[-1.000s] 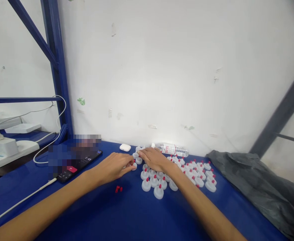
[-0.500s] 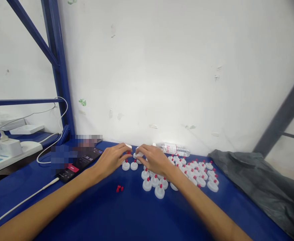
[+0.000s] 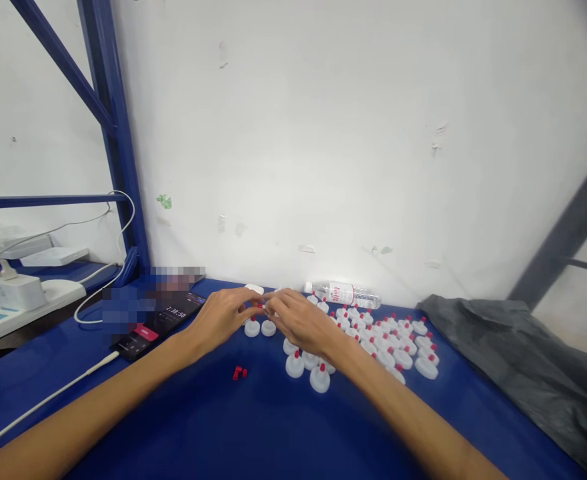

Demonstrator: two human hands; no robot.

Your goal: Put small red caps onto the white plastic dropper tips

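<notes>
My left hand (image 3: 226, 313) and my right hand (image 3: 301, 321) meet at their fingertips over the far part of the blue table. The fingers of both are pinched together, and what they grip is hidden between them. A little red shows by the left fingertips. Just below stand two white round caps (image 3: 268, 329) with red tips. Under and beside my right hand lies a large group of the same white caps with red tips (image 3: 320, 380). Several small loose red tips (image 3: 239, 373) lie nearer me on the table (image 3: 213, 427).
A clear water bottle (image 3: 343, 293) lies along the wall behind the caps. To the left are a phone (image 3: 161, 327) with its white cable and a power strip (image 3: 33, 300). A dark grey cloth (image 3: 513, 367) covers the right side. Blue frame posts (image 3: 118, 133) rise at left.
My right hand has moved slightly left, so its fingertips now meet those of my left hand. The white piece seen at the right fingertips is now hidden. My left hand stays nearly in place.
</notes>
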